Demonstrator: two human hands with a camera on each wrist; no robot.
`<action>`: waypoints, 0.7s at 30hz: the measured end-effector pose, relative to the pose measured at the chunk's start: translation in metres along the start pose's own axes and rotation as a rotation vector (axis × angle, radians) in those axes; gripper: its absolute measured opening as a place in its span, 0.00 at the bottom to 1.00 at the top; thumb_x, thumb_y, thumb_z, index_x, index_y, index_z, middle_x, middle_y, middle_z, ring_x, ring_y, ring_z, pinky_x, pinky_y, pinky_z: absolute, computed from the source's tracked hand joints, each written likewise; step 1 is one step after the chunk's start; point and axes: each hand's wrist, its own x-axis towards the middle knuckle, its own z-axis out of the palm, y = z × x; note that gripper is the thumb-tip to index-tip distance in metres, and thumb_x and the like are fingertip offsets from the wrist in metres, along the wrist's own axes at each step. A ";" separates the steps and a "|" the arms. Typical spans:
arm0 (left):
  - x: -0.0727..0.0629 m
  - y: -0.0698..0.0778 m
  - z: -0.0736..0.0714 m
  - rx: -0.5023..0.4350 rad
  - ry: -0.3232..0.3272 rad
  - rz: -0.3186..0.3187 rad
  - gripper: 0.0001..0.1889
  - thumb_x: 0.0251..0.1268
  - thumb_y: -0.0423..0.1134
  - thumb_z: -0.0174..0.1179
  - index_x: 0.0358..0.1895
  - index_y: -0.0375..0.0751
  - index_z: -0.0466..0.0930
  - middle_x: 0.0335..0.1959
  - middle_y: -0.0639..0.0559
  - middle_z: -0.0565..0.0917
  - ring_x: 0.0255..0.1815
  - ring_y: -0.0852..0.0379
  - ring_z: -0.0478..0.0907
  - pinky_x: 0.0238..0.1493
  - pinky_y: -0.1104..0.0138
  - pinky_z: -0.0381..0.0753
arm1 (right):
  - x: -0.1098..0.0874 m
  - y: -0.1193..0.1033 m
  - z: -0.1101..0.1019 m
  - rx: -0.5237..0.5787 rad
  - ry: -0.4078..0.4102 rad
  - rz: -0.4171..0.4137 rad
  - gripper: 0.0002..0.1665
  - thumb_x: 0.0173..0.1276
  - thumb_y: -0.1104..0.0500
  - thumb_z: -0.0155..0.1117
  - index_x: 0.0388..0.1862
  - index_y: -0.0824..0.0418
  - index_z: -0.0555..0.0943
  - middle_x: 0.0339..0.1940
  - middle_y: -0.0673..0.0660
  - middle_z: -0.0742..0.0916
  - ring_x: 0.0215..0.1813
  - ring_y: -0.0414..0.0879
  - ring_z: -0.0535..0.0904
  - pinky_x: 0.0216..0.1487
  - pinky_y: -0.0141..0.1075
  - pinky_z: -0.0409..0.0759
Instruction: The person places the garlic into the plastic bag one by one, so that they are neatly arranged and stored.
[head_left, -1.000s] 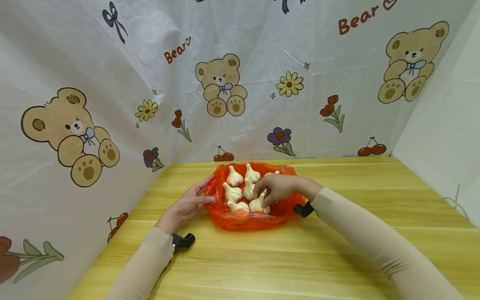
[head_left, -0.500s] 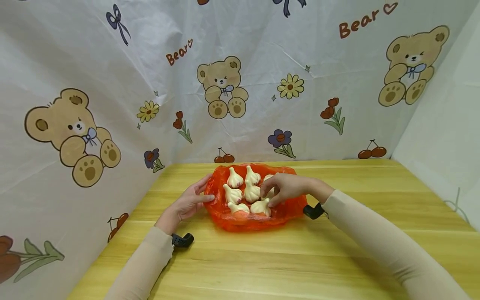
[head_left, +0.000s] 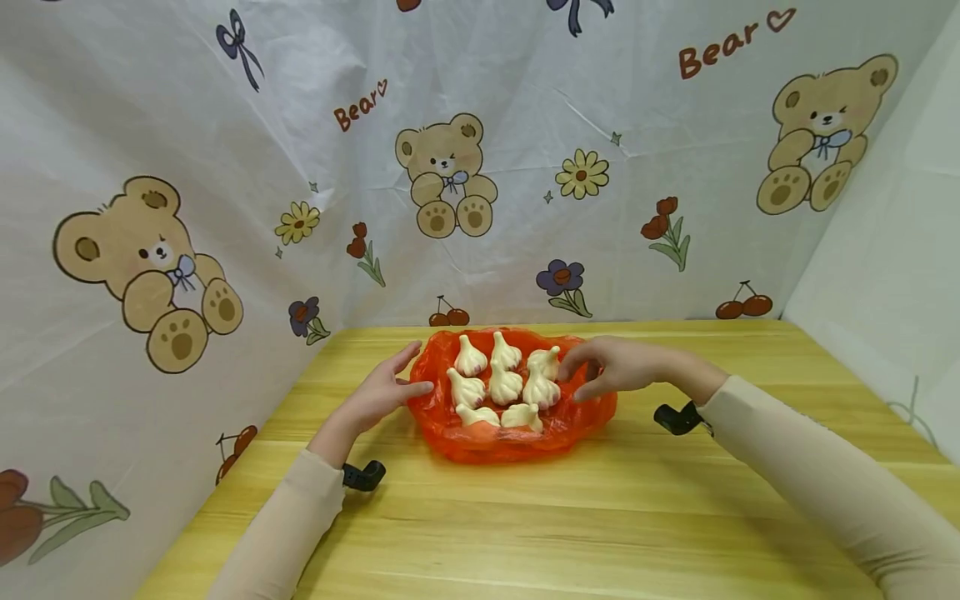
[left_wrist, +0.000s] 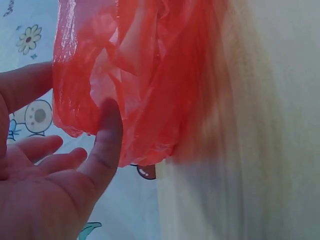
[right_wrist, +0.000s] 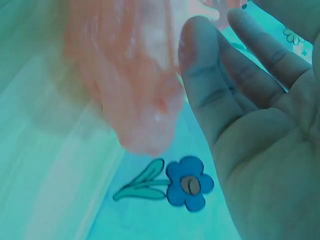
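Note:
A red plastic bag [head_left: 502,450] sits spread open on the table, with several cream-coloured garlic bulbs [head_left: 505,386] in rough rows inside. Two front bulbs, one at the left [head_left: 477,416] and one at the right [head_left: 522,417], are partly covered by the bag's near edge. My left hand [head_left: 378,396] is at the bag's left side, fingers spread and thumb over its edge; the left wrist view shows the thumb against the red film [left_wrist: 150,100]. Over the bag's right side is my right hand [head_left: 618,365], fingers loosely bent and apart, nothing between them, beside the rightmost bulbs.
The bag stands towards the back of a wooden table [head_left: 510,533]. Behind it hangs a white cloth [head_left: 510,167] printed with bears and flowers, which also runs along the left. A plain white wall [head_left: 885,275] is at the right, with a thin cable near the table's edge.
My right hand has let go of the front right garlic bulb, now tipped over, and moved right. My left hand has loosened from the bag's left edge, its fingers straighter.

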 end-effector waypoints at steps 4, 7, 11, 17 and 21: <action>-0.003 0.005 -0.002 0.107 0.031 -0.009 0.47 0.69 0.45 0.68 0.85 0.58 0.49 0.86 0.48 0.53 0.65 0.37 0.80 0.61 0.48 0.85 | -0.013 0.000 -0.007 -0.003 0.008 0.012 0.15 0.70 0.55 0.72 0.54 0.55 0.83 0.53 0.57 0.86 0.47 0.46 0.84 0.52 0.35 0.86; -0.004 0.009 -0.005 0.158 0.027 -0.006 0.47 0.70 0.46 0.67 0.85 0.57 0.48 0.84 0.44 0.55 0.65 0.36 0.80 0.63 0.46 0.84 | -0.022 -0.001 -0.011 -0.020 0.014 0.031 0.15 0.71 0.53 0.71 0.54 0.53 0.83 0.53 0.54 0.86 0.51 0.48 0.83 0.55 0.39 0.86; -0.003 0.014 -0.013 0.216 0.005 -0.001 0.47 0.70 0.46 0.67 0.85 0.56 0.47 0.82 0.38 0.60 0.63 0.38 0.82 0.60 0.46 0.86 | -0.037 -0.001 -0.017 -0.041 0.030 0.057 0.17 0.71 0.52 0.70 0.56 0.55 0.83 0.56 0.54 0.86 0.57 0.54 0.81 0.55 0.43 0.85; -0.002 0.025 -0.024 0.324 -0.014 0.010 0.43 0.71 0.46 0.66 0.84 0.55 0.53 0.85 0.41 0.54 0.63 0.39 0.81 0.56 0.47 0.88 | -0.060 0.007 -0.024 -0.075 0.077 0.125 0.20 0.72 0.50 0.70 0.59 0.52 0.83 0.60 0.52 0.85 0.60 0.54 0.79 0.56 0.43 0.86; 0.002 0.033 -0.026 0.419 -0.038 0.062 0.39 0.74 0.52 0.62 0.83 0.53 0.56 0.87 0.46 0.46 0.69 0.36 0.76 0.58 0.47 0.87 | -0.073 0.012 -0.027 -0.100 0.085 0.157 0.22 0.70 0.48 0.71 0.60 0.50 0.82 0.61 0.53 0.84 0.60 0.53 0.79 0.55 0.41 0.87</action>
